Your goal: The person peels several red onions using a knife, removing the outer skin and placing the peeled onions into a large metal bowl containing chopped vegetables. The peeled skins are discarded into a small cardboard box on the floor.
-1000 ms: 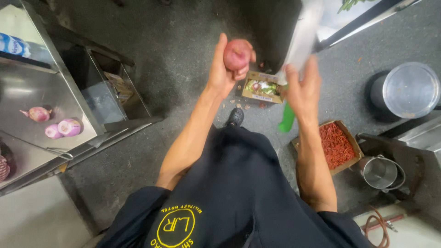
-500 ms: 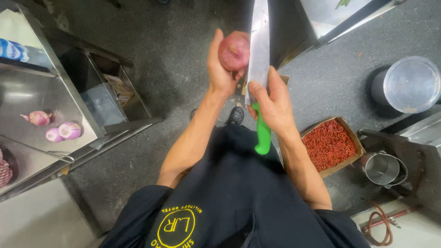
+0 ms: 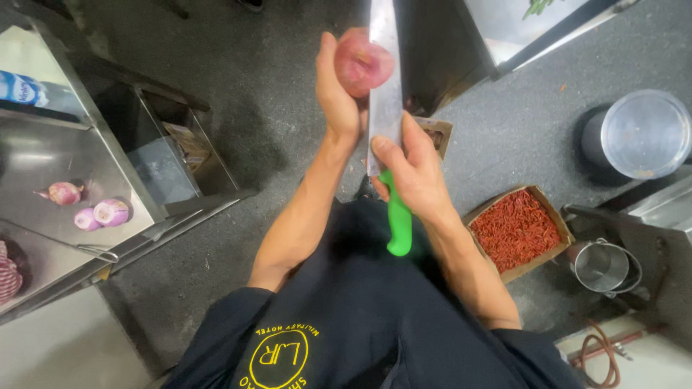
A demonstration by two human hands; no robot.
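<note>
My left hand holds a peeled red onion up in front of me. My right hand grips a large knife by its green handle, thumb on the blade. The steel blade stands upright and its flat lies against the right side of the onion.
A steel counter at left bears three red onions. On the dark floor lie a cardboard box of red chillies, a small steel cup, a lidded pot and another small box behind my hand.
The knife has come from the right side, turned upright and closed in against the onion. My right hand has shifted left and nearer to the left hand.
</note>
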